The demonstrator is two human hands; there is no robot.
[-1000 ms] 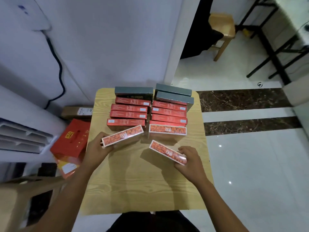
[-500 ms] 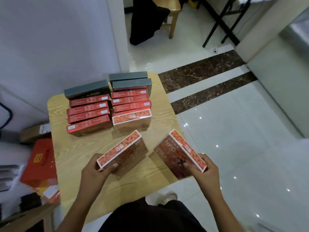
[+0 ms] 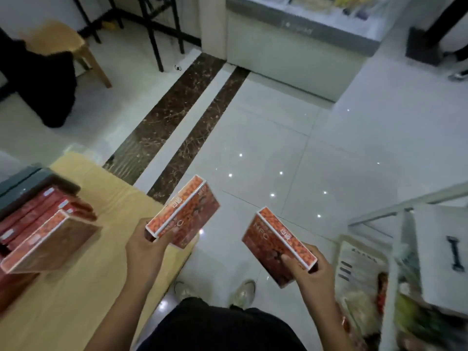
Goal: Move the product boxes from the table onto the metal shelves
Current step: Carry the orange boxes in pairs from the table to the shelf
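Note:
My left hand (image 3: 145, 252) grips one red product box (image 3: 184, 211) by its near end, over the right edge of the wooden table (image 3: 83, 287). My right hand (image 3: 307, 268) grips a second red box (image 3: 276, 243) out over the floor, to the right of the table. Several more red boxes (image 3: 48, 239) and a grey box (image 3: 22, 181) stay stacked at the table's left. A metal shelf frame (image 3: 395, 206) shows at the right edge, with goods below it.
White glossy floor tiles with two dark marble strips (image 3: 177, 127) lie ahead. A wooden stool (image 3: 60, 41) with dark cloth stands far left, black table legs (image 3: 154, 34) behind it. A glass-topped counter (image 3: 298, 44) stands at the back. My shoes (image 3: 243, 291) are below.
Both hands lifted a red box off the table and carried it rightward. The view swung right, away from the wall, bringing the floor, counter and shelf frame into sight.

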